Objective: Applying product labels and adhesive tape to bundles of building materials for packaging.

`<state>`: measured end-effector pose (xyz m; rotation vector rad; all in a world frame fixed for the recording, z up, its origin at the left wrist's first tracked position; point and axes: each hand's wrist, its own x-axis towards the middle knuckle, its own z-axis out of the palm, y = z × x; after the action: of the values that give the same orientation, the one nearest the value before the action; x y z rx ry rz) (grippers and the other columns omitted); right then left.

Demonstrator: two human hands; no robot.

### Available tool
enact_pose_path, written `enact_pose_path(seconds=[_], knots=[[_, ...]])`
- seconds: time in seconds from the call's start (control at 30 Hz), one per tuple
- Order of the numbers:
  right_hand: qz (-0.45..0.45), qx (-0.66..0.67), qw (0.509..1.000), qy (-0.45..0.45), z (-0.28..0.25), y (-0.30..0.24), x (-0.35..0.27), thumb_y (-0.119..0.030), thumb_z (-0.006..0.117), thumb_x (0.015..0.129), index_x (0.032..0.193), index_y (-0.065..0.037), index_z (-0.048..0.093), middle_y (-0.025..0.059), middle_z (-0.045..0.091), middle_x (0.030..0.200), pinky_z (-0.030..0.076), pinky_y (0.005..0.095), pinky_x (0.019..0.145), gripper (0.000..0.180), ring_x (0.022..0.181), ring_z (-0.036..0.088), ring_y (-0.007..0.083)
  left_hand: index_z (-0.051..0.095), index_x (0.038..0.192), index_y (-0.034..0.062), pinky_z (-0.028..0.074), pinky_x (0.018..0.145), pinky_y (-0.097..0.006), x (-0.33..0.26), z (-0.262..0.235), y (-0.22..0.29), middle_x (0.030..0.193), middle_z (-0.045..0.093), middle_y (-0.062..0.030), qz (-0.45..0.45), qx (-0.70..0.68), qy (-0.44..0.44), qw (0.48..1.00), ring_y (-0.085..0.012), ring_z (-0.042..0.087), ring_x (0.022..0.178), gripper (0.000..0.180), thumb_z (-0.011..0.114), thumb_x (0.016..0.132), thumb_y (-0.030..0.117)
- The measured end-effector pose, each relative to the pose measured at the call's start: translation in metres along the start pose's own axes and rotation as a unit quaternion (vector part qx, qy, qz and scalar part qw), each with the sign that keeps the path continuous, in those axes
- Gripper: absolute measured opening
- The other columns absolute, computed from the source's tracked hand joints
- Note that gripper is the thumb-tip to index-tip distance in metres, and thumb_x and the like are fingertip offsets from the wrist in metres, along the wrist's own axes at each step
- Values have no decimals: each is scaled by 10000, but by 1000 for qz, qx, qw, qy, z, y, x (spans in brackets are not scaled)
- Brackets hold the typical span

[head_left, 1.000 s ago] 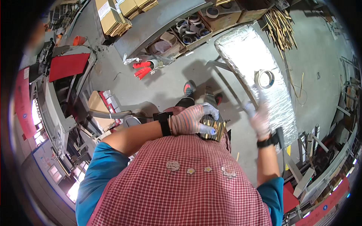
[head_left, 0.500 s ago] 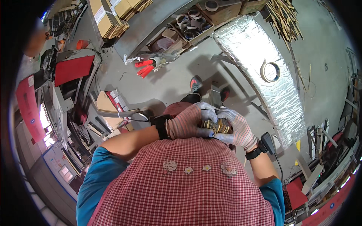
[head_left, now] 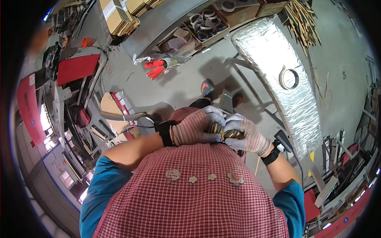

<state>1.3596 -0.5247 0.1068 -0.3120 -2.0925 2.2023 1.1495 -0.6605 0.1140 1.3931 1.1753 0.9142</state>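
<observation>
Grey concrete floor (head_left: 178, 85) carries a long foil-wrapped panel (head_left: 285, 79) with a tape roll (head_left: 289, 78) on it, red gloves (head_left: 154, 68), wooden strips (head_left: 303, 22), cardboard boxes (head_left: 119, 16).

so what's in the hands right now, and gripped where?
Both gloved hands, left hand and right hand, close around a small brownish roll-like object held between them at chest height. Fingers cover most of it, so the exact grip point cannot be told.

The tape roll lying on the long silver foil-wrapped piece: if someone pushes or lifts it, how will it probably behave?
The tape roll lies flat on the foil-wrapped piece, so a push would likely make it slide, not roll. The wrinkled foil may slow it somewhat. It is a thin open ring, so it is probably light and easy to lift, and stiff enough to keep its shape.
</observation>
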Motion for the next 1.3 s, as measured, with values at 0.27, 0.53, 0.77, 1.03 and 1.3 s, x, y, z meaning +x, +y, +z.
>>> enact_pose_path(seconds=[0.27,0.53,0.77,1.03,1.3], knots=[[104,-245,930,-253,-7,-13,41,-330,741,743,1065,-75,713,176,674,971,542,391,811,412,878,651,355,641,1133,69,451,1026,-425,-8,-12,-9,1200,588,-105,-30,-39,-23,999,-287,564,1163,407,829,788,175],[-31,-160,954,-250,3,-43,44,-163,624,780,901,-89,723,151,663,784,522,405,701,173,749,645,340,655,1151,66,463,1021,-400,13,-38,-3,1173,617,-115,-37,-2,-20,999,-281,582,1148,409,801,783,166],[33,19,995,87,-13,-45,48,-71,559,877,1022,-17,730,74,721,886,535,326,777,230,820,676,192,423,1462,48,421,1087,-336,47,-36,-18,1321,583,-83,-124,-381,142,905,-178,532,1250,600,679,962,258],[-57,656,717,230,-5,-24,41,-291,570,937,904,-73,625,11,510,638,449,342,634,228,565,468,152,364,1497,49,408,1099,-353,23,-25,-19,1397,531,-102,-136,-412,182,882,-197,506,1294,639,671,965,227],[67,201,964,161,-11,11,52,-395,636,883,1539,-10,325,162,382,1557,250,375,1190,822,1445,340,259,176,1592,94,343,1141,-371,26,-11,-18,1458,470,-125,-114,-414,158,889,-223,442,1363,803,632,938,191]])
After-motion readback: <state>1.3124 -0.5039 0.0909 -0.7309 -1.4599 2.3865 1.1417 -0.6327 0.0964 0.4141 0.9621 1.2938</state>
